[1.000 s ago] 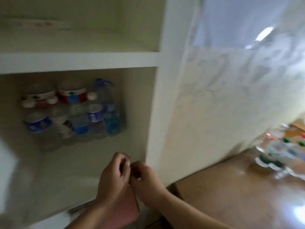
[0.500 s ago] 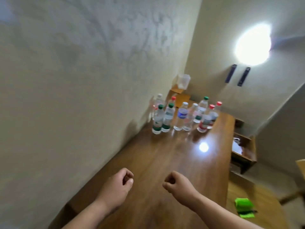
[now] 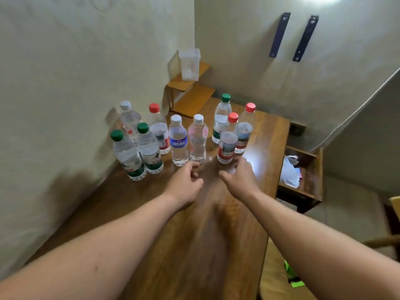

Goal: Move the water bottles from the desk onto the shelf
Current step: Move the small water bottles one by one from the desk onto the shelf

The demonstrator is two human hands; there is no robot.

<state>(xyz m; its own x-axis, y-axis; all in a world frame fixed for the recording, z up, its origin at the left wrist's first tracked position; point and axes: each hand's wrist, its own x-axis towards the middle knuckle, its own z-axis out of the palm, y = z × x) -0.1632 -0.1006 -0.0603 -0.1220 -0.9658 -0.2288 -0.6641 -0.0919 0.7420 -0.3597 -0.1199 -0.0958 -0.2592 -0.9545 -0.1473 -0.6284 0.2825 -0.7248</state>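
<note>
My left hand (image 3: 186,182) has its fingers loosely curled around nothing, and my right hand (image 3: 239,177) is half open, also empty, just before the red-labelled bottle (image 3: 226,147). The water bottles (image 3: 178,142) stand upright near the far left corner of the desk (image 3: 194,245).

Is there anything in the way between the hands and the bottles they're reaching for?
Nothing visible. The left hand has bare desk before the blue-label bottle. The right hand is just short of the front red-label bottle. Both hands are empty.
</note>
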